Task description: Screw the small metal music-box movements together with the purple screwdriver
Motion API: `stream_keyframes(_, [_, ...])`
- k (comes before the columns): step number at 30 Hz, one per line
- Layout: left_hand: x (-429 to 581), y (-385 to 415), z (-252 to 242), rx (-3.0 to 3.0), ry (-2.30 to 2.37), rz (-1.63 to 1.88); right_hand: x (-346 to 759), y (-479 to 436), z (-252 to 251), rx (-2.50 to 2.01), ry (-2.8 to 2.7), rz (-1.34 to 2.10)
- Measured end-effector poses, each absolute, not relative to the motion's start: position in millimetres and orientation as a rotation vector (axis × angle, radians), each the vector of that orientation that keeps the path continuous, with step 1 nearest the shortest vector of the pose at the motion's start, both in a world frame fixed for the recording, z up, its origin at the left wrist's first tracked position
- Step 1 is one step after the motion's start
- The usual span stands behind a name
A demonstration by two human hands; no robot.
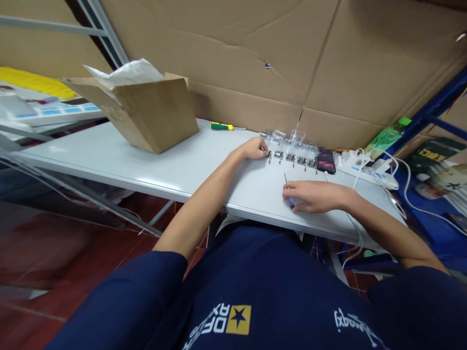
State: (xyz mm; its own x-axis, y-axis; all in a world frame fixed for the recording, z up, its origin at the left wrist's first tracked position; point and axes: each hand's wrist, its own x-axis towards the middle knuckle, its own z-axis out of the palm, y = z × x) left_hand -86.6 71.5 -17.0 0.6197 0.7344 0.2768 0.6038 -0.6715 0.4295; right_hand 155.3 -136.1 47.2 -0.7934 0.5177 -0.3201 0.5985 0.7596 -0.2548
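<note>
At the left end of a row of small metal parts (290,158), my left hand (253,148) is closed, its fingertips pinching one of these parts, which they mostly cover. Tiny screw-like pieces (293,165) lie in front of the row, one near each part. Clear plastic pieces (298,135) stand just behind it, some with raised lids. My right hand (312,196) rests low over the table, nearer to me, closed around a small screwdriver (291,200). Its thin shaft points up and away from the fingers, and most of the handle is hidden.
On the white table (175,170), an opened cardboard box (156,114) stands left, with white plastic inside. A green-yellow screwdriver (222,126) lies at the back. Right of the parts are a phone (326,161), a power strip (367,169) with cables and a green bottle (390,135).
</note>
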Motion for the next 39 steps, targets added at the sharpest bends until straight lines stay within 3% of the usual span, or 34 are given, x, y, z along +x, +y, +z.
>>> stream_keyframes(39, [-80, 66, -15, 2.571, 1.056, 0.599, 156, -107, 45, 0.777, 2.906, -0.582])
